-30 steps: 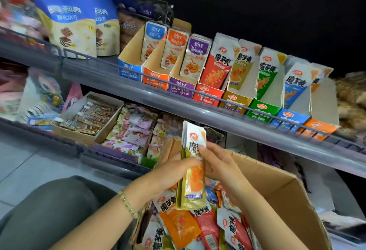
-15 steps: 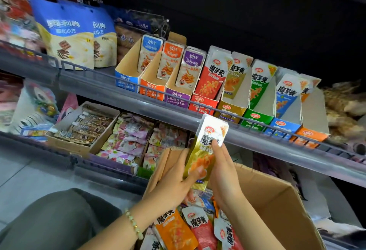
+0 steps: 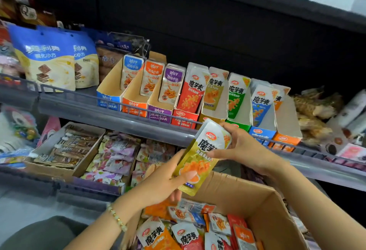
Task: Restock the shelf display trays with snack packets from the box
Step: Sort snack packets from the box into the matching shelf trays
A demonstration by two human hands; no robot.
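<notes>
Packets [image 3: 200,160], yellow, are held tilted above the far rim of the box [image 3: 267,200]. Your left hand [image 3: 164,182] grasps their lower end, thumb across the front. Your right hand [image 3: 243,148] pinches their upper end. Beyond the box, trays [image 3: 158,111] line the shelf [image 3: 118,119]. Loose packets [image 3: 188,234] lie inside the box.

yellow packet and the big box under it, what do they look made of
Yellow packet: probably glossy plastic or foil-lined film; it catches light and has a flat sealed bottom edge. Box: matte brown cardboard, likely corrugated, judging by its plain brown walls and folded flap.
</notes>
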